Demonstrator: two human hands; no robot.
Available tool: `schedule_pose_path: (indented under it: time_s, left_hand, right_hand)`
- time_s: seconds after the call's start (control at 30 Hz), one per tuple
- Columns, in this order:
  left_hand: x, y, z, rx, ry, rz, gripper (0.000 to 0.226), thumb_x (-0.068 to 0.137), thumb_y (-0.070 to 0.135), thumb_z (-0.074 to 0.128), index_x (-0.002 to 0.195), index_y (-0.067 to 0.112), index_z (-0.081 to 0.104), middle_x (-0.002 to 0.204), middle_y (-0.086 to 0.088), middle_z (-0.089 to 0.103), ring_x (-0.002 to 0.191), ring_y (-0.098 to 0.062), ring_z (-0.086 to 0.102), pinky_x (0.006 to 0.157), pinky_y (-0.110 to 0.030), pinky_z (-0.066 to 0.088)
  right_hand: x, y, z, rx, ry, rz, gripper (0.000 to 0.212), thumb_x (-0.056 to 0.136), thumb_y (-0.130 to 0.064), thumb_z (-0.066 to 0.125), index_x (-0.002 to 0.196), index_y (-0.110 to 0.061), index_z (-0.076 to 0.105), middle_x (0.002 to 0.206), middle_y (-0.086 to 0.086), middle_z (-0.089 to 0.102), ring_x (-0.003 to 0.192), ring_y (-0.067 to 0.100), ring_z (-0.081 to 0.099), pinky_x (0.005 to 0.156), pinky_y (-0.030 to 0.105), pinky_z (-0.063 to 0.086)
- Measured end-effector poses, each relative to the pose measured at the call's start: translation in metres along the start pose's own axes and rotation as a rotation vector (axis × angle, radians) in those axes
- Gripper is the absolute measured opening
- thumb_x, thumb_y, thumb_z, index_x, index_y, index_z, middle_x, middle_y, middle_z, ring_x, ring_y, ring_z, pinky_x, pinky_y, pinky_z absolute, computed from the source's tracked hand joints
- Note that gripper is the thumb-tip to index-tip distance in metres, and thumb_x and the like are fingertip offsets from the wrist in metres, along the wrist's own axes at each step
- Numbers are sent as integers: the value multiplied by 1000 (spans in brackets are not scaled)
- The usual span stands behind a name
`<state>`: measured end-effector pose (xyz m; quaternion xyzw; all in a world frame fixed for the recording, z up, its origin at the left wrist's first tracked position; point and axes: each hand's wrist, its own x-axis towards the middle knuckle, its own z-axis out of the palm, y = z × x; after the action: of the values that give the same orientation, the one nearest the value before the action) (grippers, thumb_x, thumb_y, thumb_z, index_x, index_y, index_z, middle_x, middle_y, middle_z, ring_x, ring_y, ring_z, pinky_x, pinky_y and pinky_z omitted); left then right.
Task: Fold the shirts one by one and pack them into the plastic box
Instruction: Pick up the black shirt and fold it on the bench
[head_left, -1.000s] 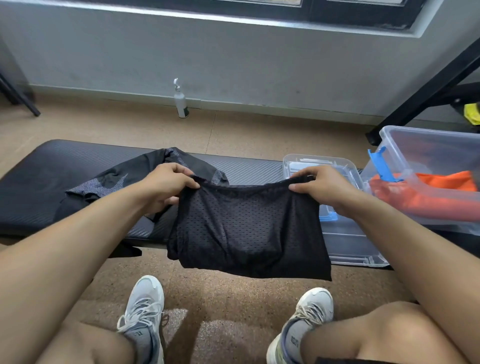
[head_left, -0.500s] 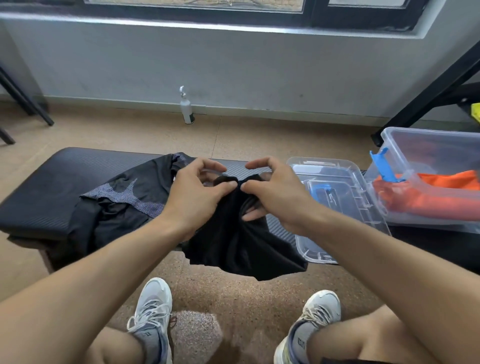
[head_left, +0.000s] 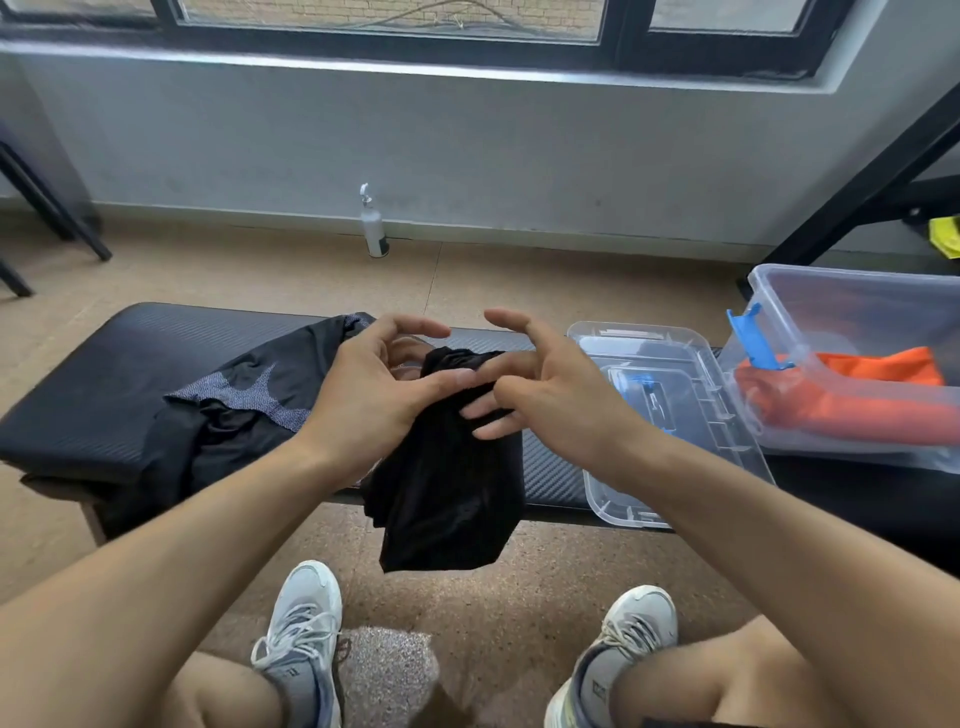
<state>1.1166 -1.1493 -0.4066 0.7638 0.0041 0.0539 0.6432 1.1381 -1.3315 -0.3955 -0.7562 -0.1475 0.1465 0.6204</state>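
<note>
on bench: two shirts (head_left: 447, 467), one box (head_left: 852, 364)

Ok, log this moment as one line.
step: folding black shirt | left hand: pinching shirt top | right hand: fingers spread on shirt | plastic box: holds orange garment

Bench (head_left: 104, 374): black, padded, ribbed cover, standing on the tan floor (head_left: 519, 275). On it, left of centre, a crumpled black shirt (head_left: 218, 415) with a grey patterned patch. Right of centre, a clear lid (head_left: 670, 415), overhanging the near edge. Far right, a clear plastic box (head_left: 852, 364) holding orange cloth (head_left: 841, 395). On the floor by the wall, a white bottle (head_left: 373, 228).
</note>
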Motion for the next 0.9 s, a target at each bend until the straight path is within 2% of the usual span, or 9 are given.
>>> schedule_pose_path:
  time_s: [0.07, 0.13, 0.17, 0.23, 0.3, 0.43, 0.5, 0.67, 0.9]
  left_hand:
    - [1, 2, -2, -25, -72, 9, 47, 68, 29, 82, 111, 18, 67, 96, -17, 73, 93, -37, 72, 87, -57, 58]
    - [1, 5, -6, -37, -181, 15, 40, 72, 25, 79, 109, 15, 66, 98, -23, 71, 92, -45, 70, 82, -55, 60]
    - [2, 7, -7, -39, -232, 17, 37, 74, 23, 77, 109, 14, 66, 97, -24, 71, 89, -44, 71, 76, -48, 62]
    - [2, 11, -10, -43, -299, 19, 34, 78, 19, 74, 110, 12, 66, 91, -16, 73, 79, -31, 70, 63, -29, 60]
    - [2, 13, -10, -58, -314, 24, 33, 80, 17, 73, 112, 12, 66, 86, -8, 73, 74, -19, 69, 60, -22, 57]
    - [7, 12, -7, -93, -267, 27, 30, 81, 16, 71, 111, 14, 66, 85, -4, 72, 67, -12, 67, 54, -20, 54]
    - [11, 10, -5, -100, -233, 25, 32, 81, 17, 72, 112, 15, 66, 84, -3, 71, 69, -14, 68, 56, -23, 57]
    - [24, -1, -3, -73, -87, 52, 45, 74, 25, 81, 116, 17, 66, 98, -13, 75, 94, -35, 73, 86, -48, 61]
    - [40, -16, -9, 140, 188, 157, 44, 82, 27, 82, 120, 18, 62, 109, 6, 72, 99, -4, 70, 90, -27, 58]
  right_hand:
    - [1, 2, -13, -382, 73, -163, 64, 84, -13, 74, 141, -28, 49, 103, -4, 64, 89, 13, 68, 80, 29, 58]
    - [1, -1, -26, -680, 35, -248, 69, 74, -41, 85, 136, -37, 54, 115, -12, 56, 105, 6, 57, 89, 22, 47]
    - [2, -3, -33, -748, -34, -236, 67, 70, -52, 84, 131, -39, 57, 119, -14, 53, 112, 6, 52, 93, 22, 43]
    - [3, -5, -40, -782, -205, -158, 46, 69, -59, 82, 107, -40, 63, 110, -15, 58, 106, 5, 54, 88, 26, 45]
    - [3, -7, -43, -761, -298, -107, 33, 74, -54, 82, 91, -31, 65, 95, -10, 66, 91, 6, 62, 78, 34, 52]
    - [5, -11, -45, -610, -372, -47, 26, 81, -39, 82, 96, -24, 66, 86, -3, 74, 79, 10, 71, 71, 37, 58]
    - [9, -11, -45, -557, -331, -6, 24, 81, -37, 82, 95, -27, 65, 83, -4, 74, 75, 9, 72, 66, 32, 58]
    - [18, -6, -40, -394, -268, 67, 18, 90, -31, 75, 106, -26, 71, 94, 2, 78, 86, 15, 75, 77, 33, 62]
    - [45, 0, -67, -250, 63, 133, 18, 91, -19, 74, 109, -18, 74, 98, 7, 78, 92, 25, 75, 81, 40, 62]
